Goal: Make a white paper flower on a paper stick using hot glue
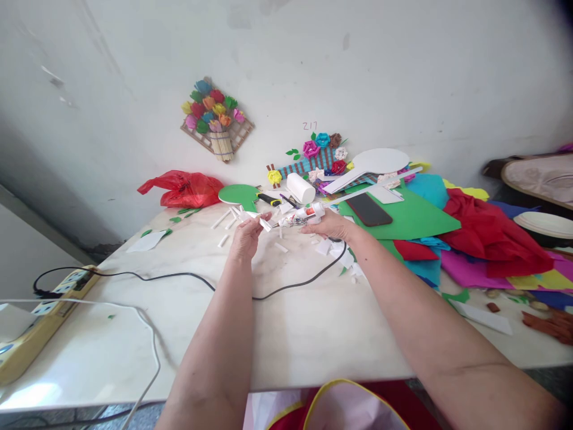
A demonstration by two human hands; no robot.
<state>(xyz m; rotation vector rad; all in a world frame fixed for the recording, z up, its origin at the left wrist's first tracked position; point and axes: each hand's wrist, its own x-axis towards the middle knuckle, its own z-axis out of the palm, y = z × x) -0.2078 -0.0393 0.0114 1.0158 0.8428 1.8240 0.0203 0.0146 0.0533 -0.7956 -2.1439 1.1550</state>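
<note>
Personally I'd hold the glue gun [302, 217] steady and lay a thin bead, staying clear of that probably hot tip. Right hand [331, 225]'s wrapped round it; left hand [248, 235]'s got the white piece [265, 224] pinched, free end poking from the grip right by the tip, above the tabletop [179, 334].

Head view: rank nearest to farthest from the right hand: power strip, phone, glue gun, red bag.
From the right hand:
1. Glue gun: held in it.
2. Phone: just right, on green sheet.
3. Red bag: left, by the wall.
4. Power strip: far left edge.
</note>
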